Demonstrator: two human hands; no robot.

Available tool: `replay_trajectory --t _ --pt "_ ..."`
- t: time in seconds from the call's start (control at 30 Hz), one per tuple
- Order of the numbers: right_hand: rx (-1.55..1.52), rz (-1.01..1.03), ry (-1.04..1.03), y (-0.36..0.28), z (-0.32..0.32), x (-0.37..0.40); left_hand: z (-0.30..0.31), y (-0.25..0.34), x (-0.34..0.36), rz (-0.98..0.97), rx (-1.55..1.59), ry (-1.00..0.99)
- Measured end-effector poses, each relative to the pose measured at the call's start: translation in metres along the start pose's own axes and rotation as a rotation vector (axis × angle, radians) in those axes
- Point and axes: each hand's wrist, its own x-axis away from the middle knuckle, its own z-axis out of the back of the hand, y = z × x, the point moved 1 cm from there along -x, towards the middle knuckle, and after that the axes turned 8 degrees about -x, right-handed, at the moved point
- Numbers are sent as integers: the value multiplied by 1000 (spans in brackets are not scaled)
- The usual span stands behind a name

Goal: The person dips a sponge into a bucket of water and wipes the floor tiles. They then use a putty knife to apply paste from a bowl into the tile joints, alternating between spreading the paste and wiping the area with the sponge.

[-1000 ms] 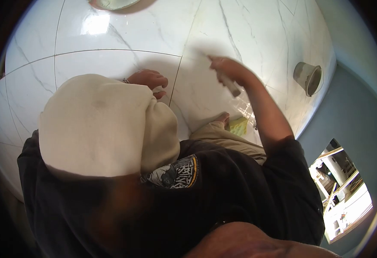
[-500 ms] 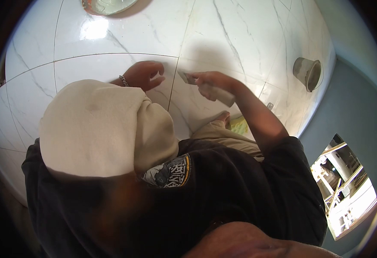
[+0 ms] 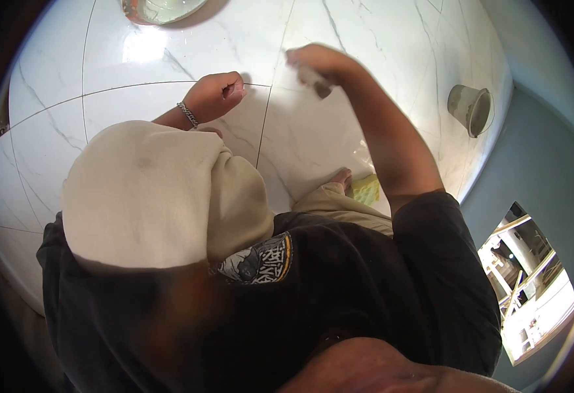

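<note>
My right hand (image 3: 323,62) is raised over the white tiled floor (image 3: 300,131), its fingers wrapped round a scraper (image 3: 316,84). The pale handle pokes out below my fist, blurred by motion, and the blade cannot be made out now. On the left, my left hand (image 3: 215,95) hovers close to a tile joint with its fingers curled in. A chain bracelet (image 3: 187,116) circles that wrist. Nothing shows in the curled fingers.
A round bowl (image 3: 166,10) with pale contents stands at the top edge. To the right, a bucket (image 3: 468,110) rests near the wall (image 3: 529,144). A yellow-green sponge-like piece (image 3: 365,190) lies beside my foot (image 3: 343,178).
My right hand has moved up and away from my body with the scraper. My left hand has shifted slightly up, and its parted fingers have curled closed.
</note>
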Motion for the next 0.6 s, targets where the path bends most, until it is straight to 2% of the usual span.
replay_trajectory --t 0.03,0.07,0.1,0.13,0.2,0.23,0.3,0.33,0.37,0.4,0.43,0.47,0.53,0.57,0.6 --pt "162 21 -2 12 -16 -7 -1 -2 1 -6 16 9" --pt "308 35 -89 19 -24 -6 -1 -4 0 -13 30 19" --pt "269 73 -219 29 -31 2 0 -5 -1 -16 32 19" --pt "462 293 -320 40 -33 8 0 -7 0 5 56 13" --pt "108 169 -437 45 -35 30 -1 -8 1 33 82 5" --pt "105 169 -438 51 -34 33 0 -8 -2 90 122 -46" --pt "-666 27 -563 71 -34 34 3 -7 -7 136 154 -104" --pt "-672 38 -556 80 -39 31 4 -7 -9 272 339 -289" --pt "-614 254 -325 84 -47 26 5 -6 -12 408 519 -474" --pt "-548 464 -90 85 -54 22 5 -4 -12 398 505 -478" --pt "-526 473 61 78 -61 24 3 0 -11 389 602 -591" --pt "-526 503 69 76 -71 18 3 4 -9 379 694 -701" --pt "-273 678 384 66 -83 11 3 21 -5 338 785 -738" --pt "-317 621 272 55 -83 18 4 25 -4 334 813 -733" --pt "-318 644 284 44 -82 23 2 27 -5 334 849 -735"
